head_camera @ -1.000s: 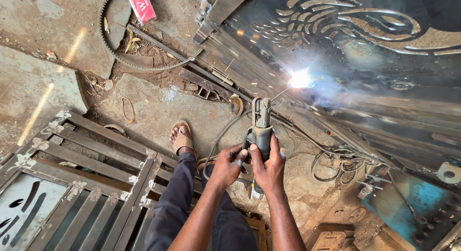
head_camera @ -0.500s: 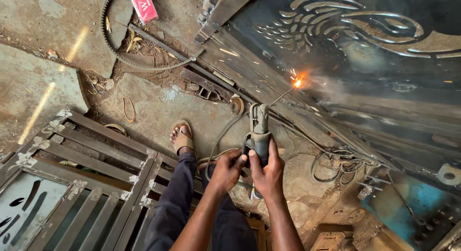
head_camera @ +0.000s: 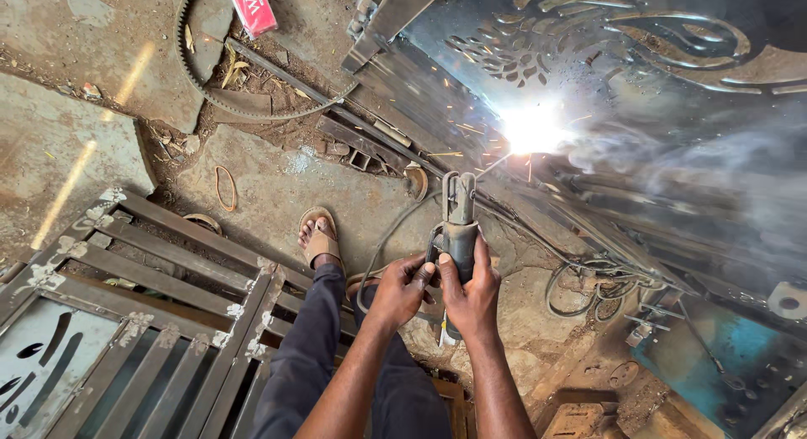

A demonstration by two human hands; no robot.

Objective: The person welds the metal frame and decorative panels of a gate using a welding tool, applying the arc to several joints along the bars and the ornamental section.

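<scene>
Both of my hands grip a grey welding electrode holder [head_camera: 458,216] in front of me. My right hand [head_camera: 472,294] wraps the handle from the right, and my left hand [head_camera: 402,289] clasps it from the left. A thin rod runs from the holder's jaws up to a bright white arc [head_camera: 531,128] on a large decorated metal gate panel [head_camera: 639,78]. Sparks and pale smoke [head_camera: 723,162] spread from the arc. A cable [head_camera: 382,246] loops down from the holder.
A metal grille frame [head_camera: 151,321] lies on the ground at lower left. My sandalled foot [head_camera: 319,237] stands on the dirt beside it. A toothed belt [head_camera: 197,78] and a red packet [head_camera: 252,6] lie at the top left. Coiled wire [head_camera: 588,283] sits at right.
The arc has flared from a small orange spark into a bright white glare, with more smoke drifting right. My hands and the holder have stayed nearly still.
</scene>
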